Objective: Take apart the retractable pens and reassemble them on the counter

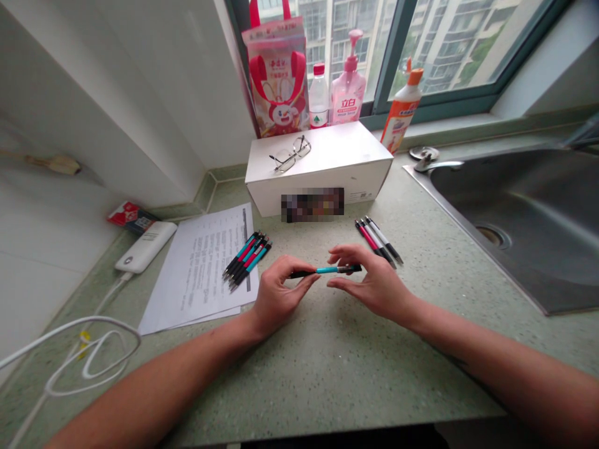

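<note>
Between thumb and fingers, my left hand (283, 288) pinches a blue and black pen (326, 270) that lies level above the counter. My right hand (367, 280) is around the pen's other end with thumb and fingers apart; whether it touches the pen I cannot tell. To the left, several pens (248, 259) in blue, red and black rest in a bundle on printed paper sheets (187, 274). Behind my right hand, a few pens (377, 238) with red and white barrels lie side by side on the counter.
A white box (322, 149) with eyeglasses (292, 154) on top stands at the back. Bottles and a bag (276, 81) line the window. A steel sink (515, 218) is at right. At left are a white power bank (146, 246) and its cable (93, 321).
</note>
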Demonstrator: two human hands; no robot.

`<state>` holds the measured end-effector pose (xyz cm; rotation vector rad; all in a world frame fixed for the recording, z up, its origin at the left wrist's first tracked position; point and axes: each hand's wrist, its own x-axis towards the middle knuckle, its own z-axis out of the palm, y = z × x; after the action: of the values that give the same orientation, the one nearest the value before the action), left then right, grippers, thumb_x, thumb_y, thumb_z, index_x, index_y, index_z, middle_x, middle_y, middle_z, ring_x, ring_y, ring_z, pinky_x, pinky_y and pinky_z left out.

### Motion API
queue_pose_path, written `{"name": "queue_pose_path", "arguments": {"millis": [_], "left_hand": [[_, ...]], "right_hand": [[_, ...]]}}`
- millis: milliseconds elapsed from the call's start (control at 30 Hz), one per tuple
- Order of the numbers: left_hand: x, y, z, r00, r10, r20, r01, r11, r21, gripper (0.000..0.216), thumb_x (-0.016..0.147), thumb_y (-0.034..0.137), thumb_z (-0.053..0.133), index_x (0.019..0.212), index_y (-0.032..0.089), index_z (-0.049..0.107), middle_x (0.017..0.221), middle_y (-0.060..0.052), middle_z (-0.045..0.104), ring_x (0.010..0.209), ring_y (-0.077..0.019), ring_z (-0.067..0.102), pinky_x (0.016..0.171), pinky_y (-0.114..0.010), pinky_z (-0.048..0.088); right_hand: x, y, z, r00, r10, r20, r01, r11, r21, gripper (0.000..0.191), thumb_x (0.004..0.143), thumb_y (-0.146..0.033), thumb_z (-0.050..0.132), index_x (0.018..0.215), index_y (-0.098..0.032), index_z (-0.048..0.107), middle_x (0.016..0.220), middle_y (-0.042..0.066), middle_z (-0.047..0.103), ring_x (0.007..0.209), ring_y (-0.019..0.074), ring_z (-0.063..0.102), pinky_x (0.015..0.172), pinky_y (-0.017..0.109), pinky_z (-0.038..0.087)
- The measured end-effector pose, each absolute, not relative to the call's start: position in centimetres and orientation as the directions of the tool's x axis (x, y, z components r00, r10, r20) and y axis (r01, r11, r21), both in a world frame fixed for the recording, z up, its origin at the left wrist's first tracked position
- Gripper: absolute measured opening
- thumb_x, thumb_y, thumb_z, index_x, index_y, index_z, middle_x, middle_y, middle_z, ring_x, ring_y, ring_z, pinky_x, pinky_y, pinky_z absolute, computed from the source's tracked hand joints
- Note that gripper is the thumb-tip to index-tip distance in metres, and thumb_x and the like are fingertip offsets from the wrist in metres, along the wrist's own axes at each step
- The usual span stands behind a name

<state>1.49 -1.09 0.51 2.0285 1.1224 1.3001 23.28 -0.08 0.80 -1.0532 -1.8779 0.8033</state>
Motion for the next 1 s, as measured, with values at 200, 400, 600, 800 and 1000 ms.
{"name": "queue_pose_path", "arguments": {"millis": [200,400,600,800,1000], "left_hand": [[1.19,-0.8,0.3,0.183,0.872,0.454,0.432,-0.486,0.76,0.011,0.086,0.027,0.076,0.088,0.017,0.073,0.08,-0.003,0.073,0.072,-0.0141,0.068,0.067,-0.025,0.056],[0.97,-0.76,0.21,0.265,0.864,0.428,0.414,-0.503,0.759,0.018,0.086,0.034,0.076,0.089,0.016,0.074,0.079,-0.004,0.076,0.069,-0.015,0.071,0.066,-0.025,0.058],[0.97,-0.76,0.11,0.306,0.835,0.457,0.433,-0.55,0.714,0.02,0.087,0.037,0.075,0.088,0.017,0.074,0.078,-0.004,0.076,0.067,-0.0148,0.071,0.064,-0.024,0.058],[0.77,-0.71,-0.16,0.306,0.834,0.459,0.438,-0.551,0.71,0.02,0.086,0.036,0.076,0.089,0.017,0.072,0.078,-0.003,0.076,0.067,-0.0144,0.071,0.064,-0.024,0.058],[1.2,-0.67,-0.08,0.265,0.855,0.445,0.454,-0.518,0.725,0.016,0.087,0.031,0.075,0.093,0.017,0.072,0.084,-0.005,0.076,0.075,-0.0164,0.072,0.071,-0.028,0.06]], "right_hand": [[23.49,0.24,1.13,-0.367,0.826,0.427,0.407,0.555,-0.725,0.007,0.094,-0.026,0.065,0.097,-0.02,0.068,0.09,0.004,0.069,0.079,0.0169,0.066,0.07,0.032,0.053],[23.65,0.13,1.56,-0.39,0.771,0.503,0.45,0.637,-0.626,0.007,0.095,-0.022,0.062,0.091,-0.021,0.068,0.087,0.004,0.07,0.082,0.0181,0.066,0.074,0.034,0.053],[23.71,0.16,1.5,-0.414,0.763,0.496,0.455,0.645,-0.614,0.012,0.097,-0.026,0.061,0.09,-0.021,0.069,0.086,0.004,0.072,0.081,0.018,0.067,0.074,0.033,0.053],[23.73,0.04,1.36,-0.451,0.751,0.482,0.451,0.658,-0.603,0.011,0.097,-0.027,0.061,0.092,-0.02,0.069,0.085,0.004,0.072,0.079,0.0179,0.067,0.072,0.032,0.052],[23.66,0.04,1.17,-0.336,0.834,0.438,0.464,0.551,-0.693,0.019,0.092,-0.032,0.068,0.107,-0.02,0.068,0.096,0.006,0.075,0.082,0.0188,0.071,0.076,0.034,0.057]]}}
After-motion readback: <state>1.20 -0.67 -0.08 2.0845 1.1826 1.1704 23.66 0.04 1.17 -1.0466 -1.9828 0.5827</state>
